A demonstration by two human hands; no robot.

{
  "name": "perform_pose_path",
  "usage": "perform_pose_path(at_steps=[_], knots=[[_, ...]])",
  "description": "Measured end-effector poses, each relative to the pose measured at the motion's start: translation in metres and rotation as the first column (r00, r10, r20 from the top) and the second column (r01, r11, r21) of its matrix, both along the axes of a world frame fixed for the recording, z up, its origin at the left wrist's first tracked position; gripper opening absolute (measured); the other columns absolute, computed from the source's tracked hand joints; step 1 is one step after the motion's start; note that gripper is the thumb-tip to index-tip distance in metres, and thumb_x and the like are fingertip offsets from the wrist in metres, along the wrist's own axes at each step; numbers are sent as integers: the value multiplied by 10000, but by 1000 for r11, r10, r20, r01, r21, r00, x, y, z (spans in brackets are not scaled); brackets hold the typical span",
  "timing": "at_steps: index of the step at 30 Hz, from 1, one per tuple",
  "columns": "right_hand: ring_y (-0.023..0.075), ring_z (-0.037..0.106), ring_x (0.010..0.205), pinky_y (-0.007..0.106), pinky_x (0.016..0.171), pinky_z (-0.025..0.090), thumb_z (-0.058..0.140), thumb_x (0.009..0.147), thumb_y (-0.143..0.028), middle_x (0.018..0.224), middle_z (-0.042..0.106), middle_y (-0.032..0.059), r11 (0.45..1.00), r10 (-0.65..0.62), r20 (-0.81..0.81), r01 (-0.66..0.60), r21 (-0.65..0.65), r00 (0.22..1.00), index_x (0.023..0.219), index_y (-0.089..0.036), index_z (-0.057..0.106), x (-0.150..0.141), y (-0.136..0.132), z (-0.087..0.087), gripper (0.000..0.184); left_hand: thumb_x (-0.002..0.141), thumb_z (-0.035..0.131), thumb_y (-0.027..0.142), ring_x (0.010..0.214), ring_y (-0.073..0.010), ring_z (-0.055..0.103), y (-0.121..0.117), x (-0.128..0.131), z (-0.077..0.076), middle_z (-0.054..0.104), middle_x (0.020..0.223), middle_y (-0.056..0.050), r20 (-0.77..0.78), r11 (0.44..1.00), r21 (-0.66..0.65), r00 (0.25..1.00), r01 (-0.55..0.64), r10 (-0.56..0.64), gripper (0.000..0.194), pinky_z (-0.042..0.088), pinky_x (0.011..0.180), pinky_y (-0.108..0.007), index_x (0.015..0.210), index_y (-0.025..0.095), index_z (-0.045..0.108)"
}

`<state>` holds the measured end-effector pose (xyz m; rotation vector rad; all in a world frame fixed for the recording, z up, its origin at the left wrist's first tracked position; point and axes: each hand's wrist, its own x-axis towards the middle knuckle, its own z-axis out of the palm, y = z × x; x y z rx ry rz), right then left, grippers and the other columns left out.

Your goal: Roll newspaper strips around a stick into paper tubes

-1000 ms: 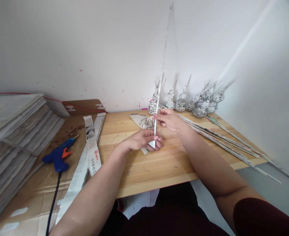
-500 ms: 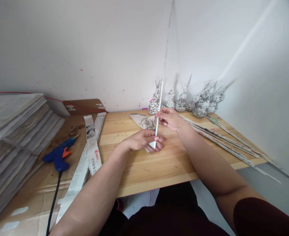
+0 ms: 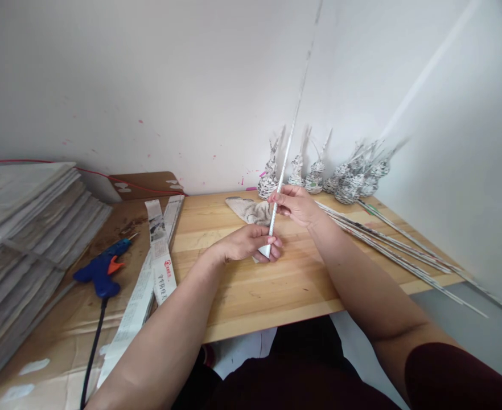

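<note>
A long thin rolled newspaper tube [image 3: 294, 119] rises from my hands, leaning to the right, its top reaching the upper edge of the view. Its lower end, where a bit of flat white paper [image 3: 264, 250] shows, is pinched in my left hand [image 3: 253, 242]. Somewhat higher, the fingers of my right hand [image 3: 293, 205] close round the same tube. Both hands are above the wooden board [image 3: 276, 302]. Just behind them lies a crumpled grey-brown cloth [image 3: 251, 210], partly covered by the tube and my right hand.
Several woven paper figures [image 3: 317, 175] stand along the wall. Finished paper tubes [image 3: 387, 247] lie at the right. To the left are newspaper strips [image 3: 160, 250], a blue glue gun [image 3: 101, 270] with its black cord, and a tall stack of paper [image 3: 33, 222] on cardboard.
The tube's top has swung to the right, so it leans more than before. The flat paper at its lower end shows less. Both hands keep hold and have barely shifted.
</note>
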<state>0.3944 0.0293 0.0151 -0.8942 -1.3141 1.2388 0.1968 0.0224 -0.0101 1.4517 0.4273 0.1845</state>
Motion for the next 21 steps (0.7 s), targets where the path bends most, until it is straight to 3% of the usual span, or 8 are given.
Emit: perform_pose_path(at_steps=[7,21], knots=[[78,531,551,188,457,360,788,681,-448,655,622,-2,974,191,-9,-190,-120,982,832,-166,714,8,-6,2,329,849,592,484,802,-180,654,-1,-3,2,682,917,-133,20,993,-58,995,98,-97,394,510,723,-324,1037,142,643],[49,440,469,176,407,242,833,623,-378,548,541,-36,999,-36,-28,35,-19,999,631,-146,585,-2,-1,4,340,824,622,489,838,-190,665,-1,-2,3,683,919,-124,1,996,-52,998,68,-68,401,520,790,-364,1025,143,648]])
